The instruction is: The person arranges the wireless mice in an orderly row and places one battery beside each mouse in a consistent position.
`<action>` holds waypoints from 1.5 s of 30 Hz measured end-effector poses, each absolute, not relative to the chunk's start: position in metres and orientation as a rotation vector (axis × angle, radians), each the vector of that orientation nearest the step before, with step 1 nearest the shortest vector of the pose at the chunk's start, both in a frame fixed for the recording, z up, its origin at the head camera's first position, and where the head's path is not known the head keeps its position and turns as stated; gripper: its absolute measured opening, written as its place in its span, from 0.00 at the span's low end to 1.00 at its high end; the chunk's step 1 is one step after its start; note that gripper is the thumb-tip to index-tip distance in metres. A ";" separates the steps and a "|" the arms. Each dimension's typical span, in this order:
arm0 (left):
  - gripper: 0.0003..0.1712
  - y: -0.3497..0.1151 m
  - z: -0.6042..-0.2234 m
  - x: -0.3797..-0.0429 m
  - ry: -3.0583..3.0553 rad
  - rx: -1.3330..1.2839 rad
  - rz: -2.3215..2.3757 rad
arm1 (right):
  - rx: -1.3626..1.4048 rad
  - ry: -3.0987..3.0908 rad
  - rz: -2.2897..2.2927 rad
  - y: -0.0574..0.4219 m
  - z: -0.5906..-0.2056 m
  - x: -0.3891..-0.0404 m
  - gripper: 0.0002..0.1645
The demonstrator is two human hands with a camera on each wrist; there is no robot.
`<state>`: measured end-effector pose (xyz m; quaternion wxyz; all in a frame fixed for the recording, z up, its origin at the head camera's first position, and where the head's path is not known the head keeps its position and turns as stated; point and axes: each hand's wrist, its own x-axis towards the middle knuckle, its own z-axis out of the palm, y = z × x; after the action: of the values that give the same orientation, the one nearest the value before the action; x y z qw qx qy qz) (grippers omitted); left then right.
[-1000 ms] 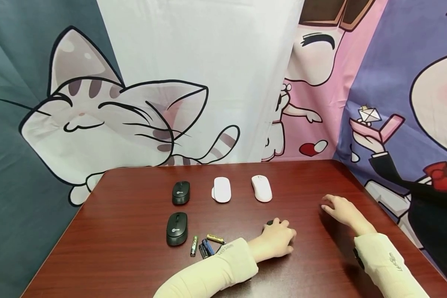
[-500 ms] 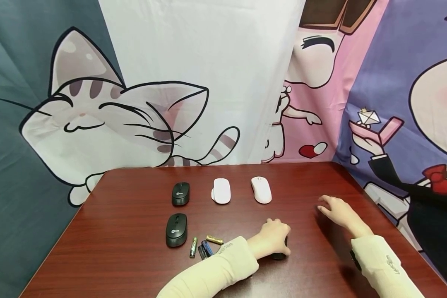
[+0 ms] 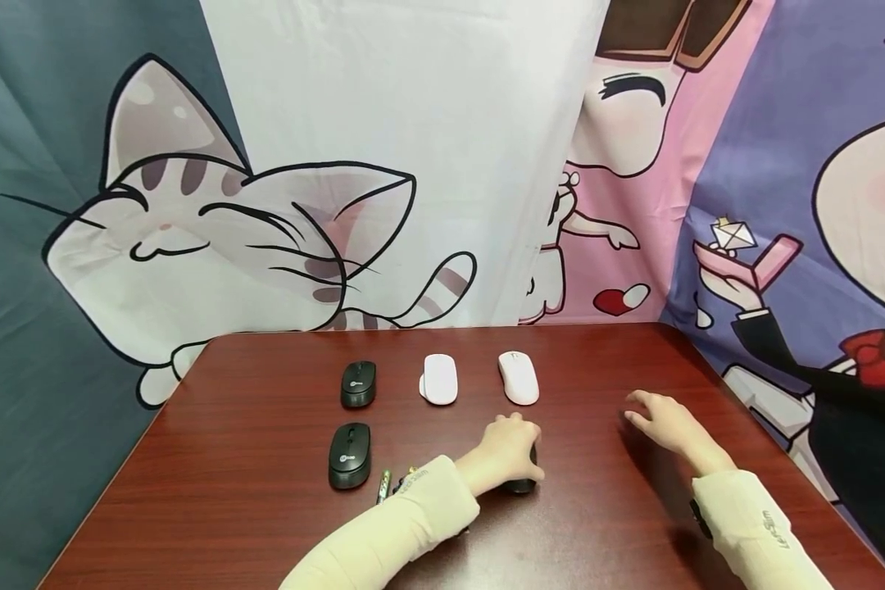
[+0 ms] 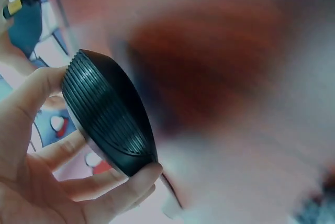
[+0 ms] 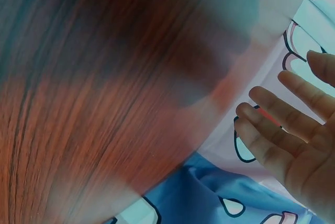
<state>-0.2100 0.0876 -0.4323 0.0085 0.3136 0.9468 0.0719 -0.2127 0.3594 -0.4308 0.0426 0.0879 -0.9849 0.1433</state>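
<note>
In the head view my left hand grips a black computer mouse over the middle of the table, mostly covered by the fingers. Up close in the left wrist view, the mouse shows its ribbed side, with the thumb at one end and fingertips at the other. My right hand holds nothing near the table's right side; its fingers are spread and loosely bent in the right wrist view.
Two black mice, one farther back and one nearer, sit on the left. Behind are a flat white mouse and a rounded white mouse. A battery lies by my left sleeve, which hides others. A printed cloth hangs behind the table.
My left hand has closed its fingers on the black mouse and carried it leftward. The left sleeve now covers more of the batteries. My right hand has shifted slightly left.
</note>
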 end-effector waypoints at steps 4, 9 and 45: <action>0.21 0.066 -0.435 -0.222 2.997 0.946 0.244 | 0.278 -2.998 0.435 0.358 -0.432 -0.214 0.18; 0.21 0.043 -0.438 -0.232 3.013 0.916 0.293 | 0.303 -2.984 0.427 0.352 -0.430 -0.215 0.17; 0.22 -0.011 -0.440 -0.242 2.960 0.745 0.407 | 0.407 -2.996 0.523 0.300 -0.428 -0.223 0.09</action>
<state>-0.2424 -0.0112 -0.4402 0.0311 0.2417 0.9608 0.1322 -0.2230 0.2999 -0.4279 0.0365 0.1327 -0.9757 0.1704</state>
